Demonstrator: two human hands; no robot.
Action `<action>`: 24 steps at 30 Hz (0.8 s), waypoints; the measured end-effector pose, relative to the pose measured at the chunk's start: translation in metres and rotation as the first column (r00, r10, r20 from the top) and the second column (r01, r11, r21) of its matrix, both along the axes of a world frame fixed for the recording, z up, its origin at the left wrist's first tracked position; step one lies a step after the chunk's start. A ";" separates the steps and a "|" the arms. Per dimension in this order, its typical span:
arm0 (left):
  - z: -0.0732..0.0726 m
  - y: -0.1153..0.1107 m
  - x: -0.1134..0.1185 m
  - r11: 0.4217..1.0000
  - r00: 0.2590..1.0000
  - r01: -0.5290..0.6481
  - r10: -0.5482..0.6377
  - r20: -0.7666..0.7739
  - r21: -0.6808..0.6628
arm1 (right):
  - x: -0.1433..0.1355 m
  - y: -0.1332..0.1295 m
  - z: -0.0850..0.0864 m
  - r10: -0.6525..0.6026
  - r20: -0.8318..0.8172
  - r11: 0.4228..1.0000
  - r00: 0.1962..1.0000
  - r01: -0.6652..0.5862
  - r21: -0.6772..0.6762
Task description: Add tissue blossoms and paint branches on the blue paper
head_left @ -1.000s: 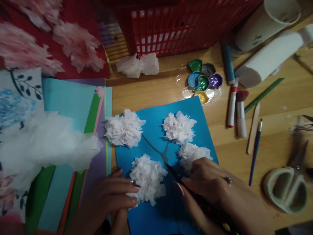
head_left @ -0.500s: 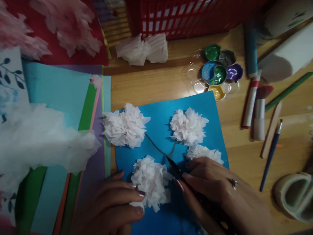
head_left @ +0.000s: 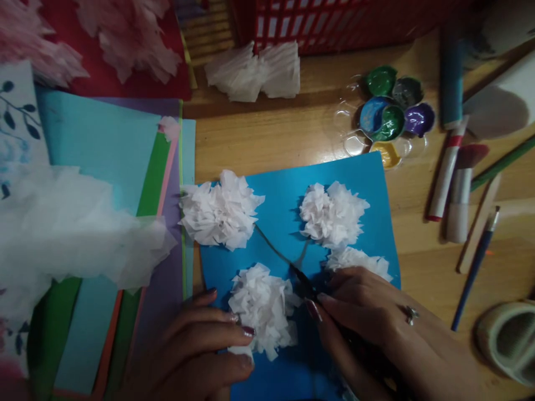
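A bright blue sheet (head_left: 280, 189) lies on the table with several white tissue-paper puffs on it, one (head_left: 223, 210) at its upper left corner. A thin dark line (head_left: 271, 245) runs from that puff toward the middle. In my right hand (head_left: 371, 317) is a dark brush (head_left: 305, 281), its tip touching the sheet near the end of the line. My left hand (head_left: 209, 334) rests with fingers spread over the sheet's left edge, touching the lower left puff (head_left: 264, 309); a small white piece shows under its fingertips.
A paint palette (head_left: 390, 122) stands beyond the sheet, below a red basket (head_left: 317, 25). Folded white tissue (head_left: 254, 75) is beside the basket. At right lie a marker (head_left: 447, 172), brushes, a wooden stick (head_left: 478, 225) and a round container (head_left: 507, 342). Coloured papers (head_left: 100, 133) are at left.
The whole view has shifted slightly, so the sheet and both hands appear a little further right. The brush tip remains near the junction of the dark lines.
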State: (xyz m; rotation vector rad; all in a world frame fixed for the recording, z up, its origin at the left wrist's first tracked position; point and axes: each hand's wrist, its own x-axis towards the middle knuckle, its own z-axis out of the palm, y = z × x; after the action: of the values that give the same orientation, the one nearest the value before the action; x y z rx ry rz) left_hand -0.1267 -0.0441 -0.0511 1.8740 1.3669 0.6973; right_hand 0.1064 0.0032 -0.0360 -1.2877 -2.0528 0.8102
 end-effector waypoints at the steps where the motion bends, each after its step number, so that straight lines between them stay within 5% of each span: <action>1: -0.001 -0.001 0.001 1.000 1.000 -0.011 0.011 -0.003 0.009 | -0.001 -0.002 0.000 -0.010 -0.004 1.000 1.000 0.010 -0.001; 7: -0.004 -0.005 0.004 0.999 0.999 -0.040 0.039 0.013 0.017 | -0.008 -0.013 -0.006 -0.245 -0.043 0.964 0.969 0.248 0.097; 11: -0.002 -0.003 0.002 1.000 1.000 -0.012 0.011 0.022 0.004 | -0.007 -0.015 -0.010 -0.170 -0.028 0.985 0.985 0.171 0.019; 16: 0.004 0.005 -0.002 0.999 0.999 0.041 -0.041 -0.010 -0.016 | -0.005 -0.010 -0.005 -0.233 -0.022 0.966 0.972 0.234 0.113; 21: 0.004 0.006 -0.004 0.999 0.999 0.048 -0.048 -0.016 -0.008 | 0.001 -0.003 0.001 -0.020 0.140 1.000 0.990 0.020 -0.002; 24: 0.001 0.003 -0.003 1.000 1.000 0.014 -0.014 -0.008 0.002 | 0.002 -0.007 -0.001 -0.161 0.068 0.986 0.985 0.157 0.056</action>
State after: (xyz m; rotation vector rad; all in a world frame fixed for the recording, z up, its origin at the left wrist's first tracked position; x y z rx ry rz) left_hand -0.1298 -0.0416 -0.0499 1.8878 1.3566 0.6852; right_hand 0.1080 -0.0038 -0.0371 -1.4506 -1.9825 0.6449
